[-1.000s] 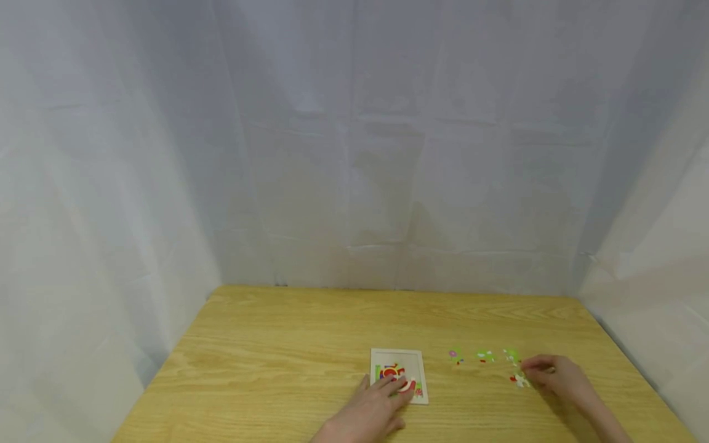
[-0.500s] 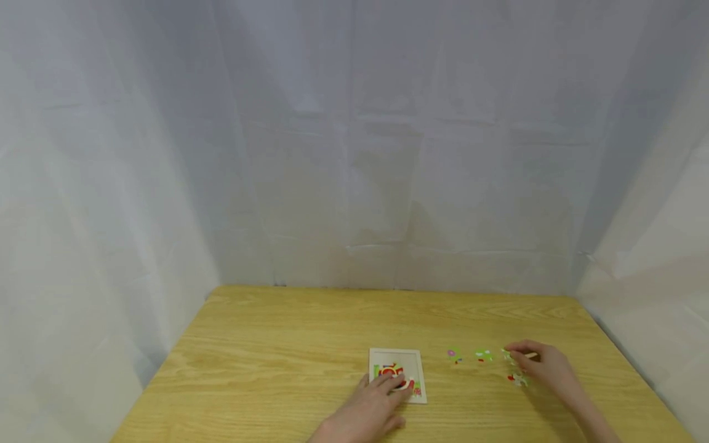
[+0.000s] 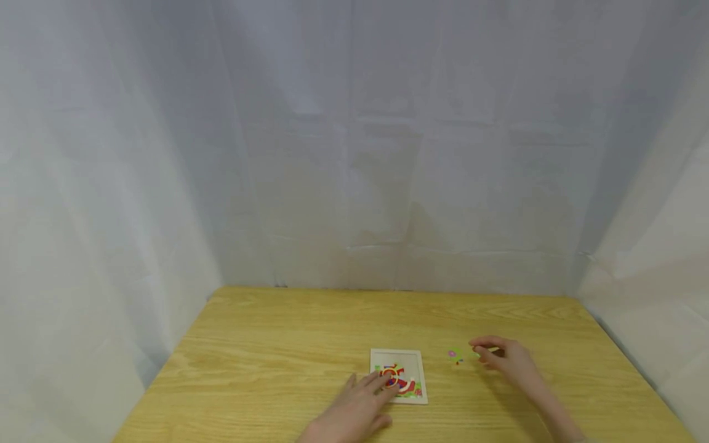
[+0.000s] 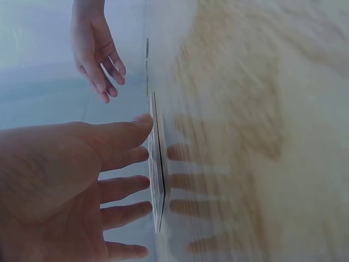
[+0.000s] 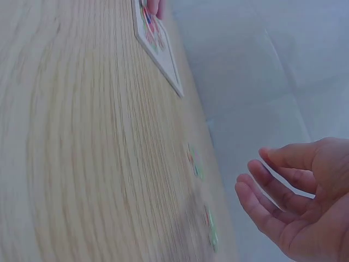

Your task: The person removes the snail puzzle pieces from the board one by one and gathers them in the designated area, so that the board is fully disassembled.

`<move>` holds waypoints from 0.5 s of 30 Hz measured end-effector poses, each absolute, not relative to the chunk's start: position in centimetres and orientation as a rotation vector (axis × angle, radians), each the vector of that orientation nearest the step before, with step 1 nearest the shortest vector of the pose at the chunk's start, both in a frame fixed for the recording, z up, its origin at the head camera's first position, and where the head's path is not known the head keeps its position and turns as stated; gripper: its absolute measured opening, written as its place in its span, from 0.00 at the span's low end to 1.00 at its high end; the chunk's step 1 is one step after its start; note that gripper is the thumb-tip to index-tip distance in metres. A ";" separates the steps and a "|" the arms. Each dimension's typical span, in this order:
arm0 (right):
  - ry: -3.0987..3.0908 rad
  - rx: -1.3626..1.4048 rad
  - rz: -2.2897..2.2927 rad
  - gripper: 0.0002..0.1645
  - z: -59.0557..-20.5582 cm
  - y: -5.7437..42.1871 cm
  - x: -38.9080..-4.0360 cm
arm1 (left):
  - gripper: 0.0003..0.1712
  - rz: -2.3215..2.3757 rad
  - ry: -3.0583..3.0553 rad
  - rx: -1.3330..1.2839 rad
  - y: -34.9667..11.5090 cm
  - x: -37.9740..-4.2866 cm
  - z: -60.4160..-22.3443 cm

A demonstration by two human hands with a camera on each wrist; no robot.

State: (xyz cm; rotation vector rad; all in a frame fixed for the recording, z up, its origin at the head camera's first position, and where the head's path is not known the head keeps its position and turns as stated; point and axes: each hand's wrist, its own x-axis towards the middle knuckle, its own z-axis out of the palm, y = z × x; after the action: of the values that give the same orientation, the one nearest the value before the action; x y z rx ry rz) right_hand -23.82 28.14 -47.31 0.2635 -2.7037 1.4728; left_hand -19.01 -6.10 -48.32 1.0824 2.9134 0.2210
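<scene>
Hovering near a green piece [image 5: 212, 230], the right hand [image 3: 508, 360] curves loosely (fingers parted) while the straight-fingered left hand [image 3: 354, 407] touches the puzzle board [image 3: 407, 358].

So the left hand [image 3: 354, 403] sat at about 6 o'clock from the head cam, back of it up, fingers pointing off to roughly 2 and the wrist [image 3: 318, 432] trailing back toward 8. Its thumb [image 3: 382, 421] stuck out at about 3. On the left wrist cam those fingers [image 4: 125, 188] looked pretty straight, with clear gaps between them.

The right hand [image 3: 509, 360] hung in the air around 4 o'clock, knuckles bent, fingertips aimed at 10, and the bare right forearm [image 3: 551, 409] ran off between 4 and 5. Its own wrist cam showed loosely curved fingers [image 5: 281, 188], nothing gripped.
</scene>
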 end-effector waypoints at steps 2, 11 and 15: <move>-2.688 0.313 1.493 0.17 -47.4 27.4 -24.1 | 0.34 0.206 2.906 1.073 -6.2 -19.0 -48.2; -2.634 0.494 1.612 0.18 -47.9 24.1 -25.0 | 0.35 0.159 2.898 1.061 -6.5 -18.9 -48.1; -2.621 0.546 1.616 0.17 -48.1 22.5 -25.3 | 0.35 0.138 2.892 1.049 -6.5 -18.9 -48.0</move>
State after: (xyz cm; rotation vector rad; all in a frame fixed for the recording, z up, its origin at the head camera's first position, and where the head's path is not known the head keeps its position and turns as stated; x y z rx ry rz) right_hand -25.30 22.53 -48.11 0.5456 -2.6206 1.6159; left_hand -18.92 -6.55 -47.97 1.0491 2.8923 0.1375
